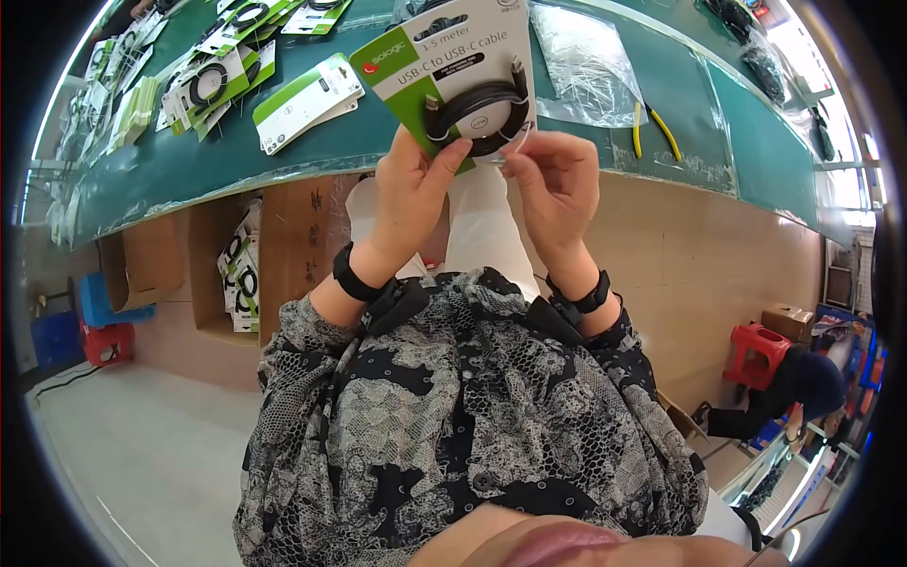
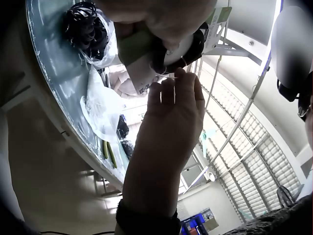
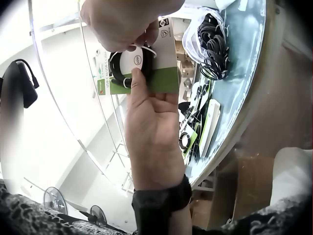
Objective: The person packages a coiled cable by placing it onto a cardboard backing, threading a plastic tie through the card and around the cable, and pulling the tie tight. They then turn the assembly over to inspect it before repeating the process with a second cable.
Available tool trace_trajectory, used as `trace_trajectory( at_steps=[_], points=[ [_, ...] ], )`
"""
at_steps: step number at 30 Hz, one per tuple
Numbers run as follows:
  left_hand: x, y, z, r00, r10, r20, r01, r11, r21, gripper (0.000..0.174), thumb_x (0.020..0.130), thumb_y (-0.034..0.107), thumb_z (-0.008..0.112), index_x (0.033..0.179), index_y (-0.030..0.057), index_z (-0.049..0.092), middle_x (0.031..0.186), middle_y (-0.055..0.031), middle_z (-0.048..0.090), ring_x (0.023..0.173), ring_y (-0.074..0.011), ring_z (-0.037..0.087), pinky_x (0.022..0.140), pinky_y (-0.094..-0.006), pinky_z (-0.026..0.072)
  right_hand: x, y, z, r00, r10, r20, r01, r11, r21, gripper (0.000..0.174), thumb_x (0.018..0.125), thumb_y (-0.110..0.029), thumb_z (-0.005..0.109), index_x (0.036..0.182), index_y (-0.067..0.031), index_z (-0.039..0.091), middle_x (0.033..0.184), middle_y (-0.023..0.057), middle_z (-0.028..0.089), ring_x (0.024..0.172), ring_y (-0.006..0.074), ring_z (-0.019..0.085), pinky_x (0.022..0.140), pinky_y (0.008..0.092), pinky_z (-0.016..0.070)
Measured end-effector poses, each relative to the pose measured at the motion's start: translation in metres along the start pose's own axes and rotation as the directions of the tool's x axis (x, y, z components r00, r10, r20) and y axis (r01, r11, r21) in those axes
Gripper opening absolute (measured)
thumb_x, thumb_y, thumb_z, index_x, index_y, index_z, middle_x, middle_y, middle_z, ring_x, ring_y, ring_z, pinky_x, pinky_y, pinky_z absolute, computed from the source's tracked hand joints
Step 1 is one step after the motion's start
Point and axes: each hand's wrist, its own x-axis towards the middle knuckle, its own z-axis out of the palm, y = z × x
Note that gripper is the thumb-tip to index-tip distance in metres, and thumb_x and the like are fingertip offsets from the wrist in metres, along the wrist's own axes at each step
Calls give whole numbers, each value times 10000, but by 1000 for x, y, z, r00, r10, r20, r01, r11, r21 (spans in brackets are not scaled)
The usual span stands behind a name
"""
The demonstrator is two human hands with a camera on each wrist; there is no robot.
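Observation:
My left hand grips a white and green cardboard package card by its lower edge, thumb in front. Coiled on the card is a black USB-C cable, its two metal plugs showing near the top of the coil. At the coil's lower right, my right hand pinches a thin white tie between thumb and forefinger. The left wrist view shows the right hand's fingertips at the tie from behind. In the right wrist view, the left thumb presses on the card beside the coil.
On the green table, blank cards lie left, with carded cables beyond. A plastic bag of white ties and yellow-handled cutters lie right. Below stands a cardboard box; another person is at lower right.

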Motion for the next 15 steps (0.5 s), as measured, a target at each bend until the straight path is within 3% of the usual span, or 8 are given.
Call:
trace_trajectory(
  at_steps=[1,3,9,12,15],
  points=[
    [0,0,2,1000,0,0,0,1000,0,237,899,59,594,1113,-1,513,945,-92,654,794,-106,606,693,-255,503,5,2,-2,991,-132,28,135,977,-167,235,797,87,626,1008,-14,608,911,109,625,775,178,605,686,257,496],
    [0,-2,5,1000,7,-29,-10,993,-117,265,897,62,596,1135,-4,500,975,-79,646,825,-103,603,705,-254,500,13,7,-4,920,-364,147,389,797,-462,154,782,88,635,900,-12,643,864,104,627,726,160,596,650,245,488],
    [3,-8,3,998,-5,-60,-11,966,-256,311,899,81,597,1167,-13,471,1020,-83,632,880,-114,601,722,-252,495,17,8,-1,896,-362,258,438,615,-656,188,745,92,640,897,-19,633,784,88,606,674,185,591,599,267,485],
    [3,-12,-2,998,61,-36,-59,997,52,309,905,100,586,1162,-22,464,976,-103,647,830,-148,630,694,-270,501,19,9,-1,856,-389,341,508,510,-694,198,725,88,646,888,-24,632,762,84,595,652,204,586,572,285,479],
    [3,-17,-1,995,81,-53,-73,989,126,309,906,111,584,1157,-24,463,938,-120,654,782,-172,642,665,-283,503,19,3,1,859,-360,363,503,467,-727,207,698,80,645,872,-29,623,740,87,568,644,237,571,566,317,470]
  ],
)
